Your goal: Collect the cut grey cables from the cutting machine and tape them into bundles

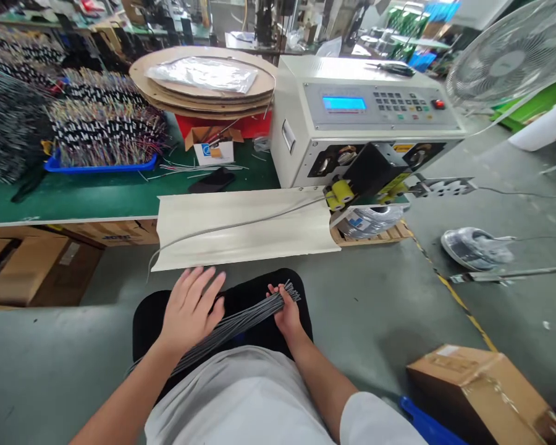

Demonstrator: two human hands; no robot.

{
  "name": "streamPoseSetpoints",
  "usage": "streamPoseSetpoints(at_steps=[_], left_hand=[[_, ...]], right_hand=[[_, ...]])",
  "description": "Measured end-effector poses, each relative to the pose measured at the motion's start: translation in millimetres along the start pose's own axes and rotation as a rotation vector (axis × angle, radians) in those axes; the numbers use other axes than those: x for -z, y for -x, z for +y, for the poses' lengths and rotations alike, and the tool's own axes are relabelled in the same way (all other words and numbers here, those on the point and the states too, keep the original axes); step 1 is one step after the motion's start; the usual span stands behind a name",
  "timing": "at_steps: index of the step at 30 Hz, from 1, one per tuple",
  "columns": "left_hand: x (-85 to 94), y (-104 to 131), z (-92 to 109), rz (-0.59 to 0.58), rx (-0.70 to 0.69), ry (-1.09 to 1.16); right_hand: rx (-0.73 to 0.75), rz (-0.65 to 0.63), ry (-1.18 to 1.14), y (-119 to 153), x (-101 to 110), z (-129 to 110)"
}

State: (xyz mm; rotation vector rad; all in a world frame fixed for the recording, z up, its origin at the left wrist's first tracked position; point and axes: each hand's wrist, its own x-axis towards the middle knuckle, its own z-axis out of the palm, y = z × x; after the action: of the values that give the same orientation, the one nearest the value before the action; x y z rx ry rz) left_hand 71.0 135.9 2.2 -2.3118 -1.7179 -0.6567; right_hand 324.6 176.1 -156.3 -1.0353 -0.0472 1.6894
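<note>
A bundle of cut grey cables (245,318) lies across my lap. My right hand (287,313) is closed round the bundle near its right end, where the cable tips stick out past the fingers. Above the left part of the bundle, my left hand (192,307) is held with its fingers stretched out and nothing in it. Just beyond it, a single grey cable (241,227) runs along a cream curved chute (250,238) from the yellow rollers (339,194) of a wire cutting machine (301,142); its free end hangs over the chute's left edge.
On the green bench (9,201) stand a blue tray (102,165) of bundled wires, stacked cardboard discs (143,74) and a small open box (215,151). Cable coils (475,250) and a carton (472,377) are on the floor at right, a fan (509,65) behind.
</note>
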Motion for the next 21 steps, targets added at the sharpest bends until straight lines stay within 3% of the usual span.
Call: streamPoseSetpoints(at_steps=[3,6,11,17,21], left_hand=[[-8.8,-76,11,-0.026,0.121,-0.031],[-19.4,-101,18,-0.067,0.164,-0.069],[-18.7,-76,5,-0.144,0.097,-0.172],[18.1,-35,-34,-0.024,-0.165,-0.158],[33.6,16,-22,-0.063,-0.327,-0.113]], right_hand=[[-0.005,-0.006,0.002,4,3,-3],[0.001,-0.024,-0.01,7,6,-6],[0.039,-0.067,-0.029,6,5,-10],[-0.012,-0.11,-0.013,3,-1,-9],[-0.039,-0.065,-0.006,1,2,-7]])
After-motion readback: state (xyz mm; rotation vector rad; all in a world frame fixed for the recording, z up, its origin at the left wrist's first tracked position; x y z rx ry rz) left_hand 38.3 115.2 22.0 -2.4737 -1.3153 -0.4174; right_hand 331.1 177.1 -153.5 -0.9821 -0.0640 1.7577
